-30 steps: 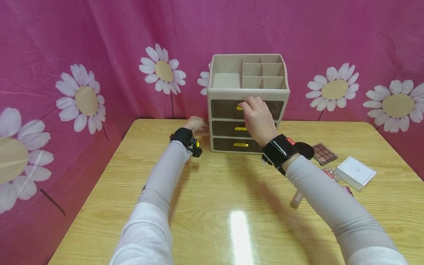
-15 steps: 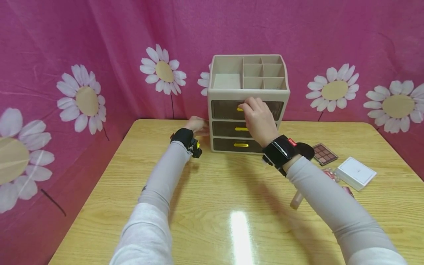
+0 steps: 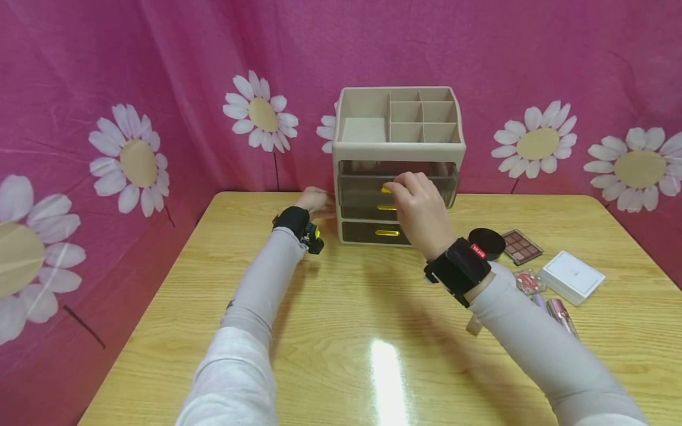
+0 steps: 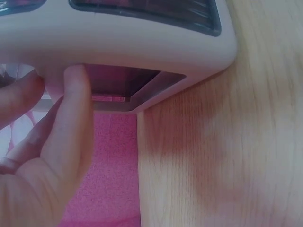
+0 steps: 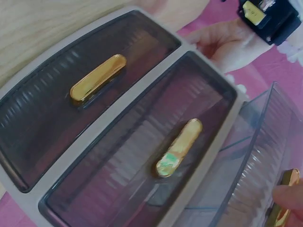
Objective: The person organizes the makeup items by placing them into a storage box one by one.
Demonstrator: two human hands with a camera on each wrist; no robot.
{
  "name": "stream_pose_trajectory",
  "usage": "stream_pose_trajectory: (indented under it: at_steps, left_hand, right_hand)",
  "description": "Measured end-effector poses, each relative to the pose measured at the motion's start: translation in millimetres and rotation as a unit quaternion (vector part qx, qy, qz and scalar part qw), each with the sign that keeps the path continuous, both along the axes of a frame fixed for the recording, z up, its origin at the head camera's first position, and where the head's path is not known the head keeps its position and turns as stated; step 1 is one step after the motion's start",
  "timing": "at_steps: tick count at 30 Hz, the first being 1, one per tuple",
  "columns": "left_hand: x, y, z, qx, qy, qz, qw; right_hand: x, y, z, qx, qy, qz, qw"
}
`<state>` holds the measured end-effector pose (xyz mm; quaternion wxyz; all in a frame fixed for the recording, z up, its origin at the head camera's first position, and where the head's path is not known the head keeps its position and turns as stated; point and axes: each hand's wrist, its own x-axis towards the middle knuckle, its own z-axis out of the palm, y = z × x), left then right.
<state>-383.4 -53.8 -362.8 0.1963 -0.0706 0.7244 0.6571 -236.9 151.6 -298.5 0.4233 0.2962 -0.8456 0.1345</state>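
A beige drawer organizer point(image 3: 399, 151) with dark see-through drawers stands at the table's back. My right hand point(image 3: 422, 212) pinches the gold handle point(image 5: 288, 194) of the top drawer point(image 3: 362, 190), which is partly pulled out and overhangs the middle drawer. The lower two drawers are shut, as the right wrist view shows with their gold handles point(image 5: 99, 79). My left hand point(image 3: 315, 202) is at the organizer's left side. In the left wrist view, its thumb and fingers point(image 4: 75, 104) hold an upright strip between two side openings; some fingertips are hidden.
Right of the organizer lie a round black case point(image 3: 487, 242), an eyeshadow palette point(image 3: 521, 246), a white box point(image 3: 572, 276), a clear-and-red compact point(image 3: 528, 281) and a pink tube point(image 3: 562, 316). My right forearm partly covers a beige tube point(image 3: 473, 325). A pink flowered curtain hangs behind.
The top drawer has slid out toward me, with my right hand drawing back and down on its handle. My left hand has stayed at the organizer's side.
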Motion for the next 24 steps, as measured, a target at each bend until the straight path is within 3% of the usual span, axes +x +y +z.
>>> stream_pose_trajectory:
  at_steps: [3,5,11,14,18,20,22,24]
  left_hand:
    - [16.3,1.3,17.1,-0.003,-0.007,-0.006,0.9999]
    - [20.2,0.9,21.3,0.001,-0.009,-0.008,0.9999]
    - [18.9,0.9,18.2,0.003,-0.005,-0.005,1.0000]
    - [4.1,-0.2,4.1,0.011,-0.005,-0.005,0.9999]
    - [-42.5,-10.0,-40.9,0.049,0.012,-0.027,0.9984]
    - [-50.2,-10.8,-48.0,0.046,0.012,-0.024,0.9986]
    - [-41.8,-8.4,-38.4,0.027,0.011,-0.022,0.9993]
    - [-14.9,-3.7,-12.0,0.009,0.004,-0.013,0.9999]
  right_hand:
    - [8.1,-0.2,0.0,-0.004,-0.004,0.006,1.000]
    - [12.9,0.0,0.0,-0.007,-0.004,0.008,1.000]
    - [25.4,-0.4,0.5,-0.010,0.000,0.017,1.000]
    - [30.8,-1.3,0.5,-0.008,-0.004,0.017,1.000]
    - [37.8,-2.0,0.2,-0.009,-0.009,0.017,1.000]
    - [41.0,-2.1,-0.3,-0.008,-0.006,0.019,1.000]
    - [43.9,-1.9,-1.0,-0.006,0.002,0.021,1.000]
    - [46.4,-1.7,-1.8,-0.005,0.011,0.024,1.000]
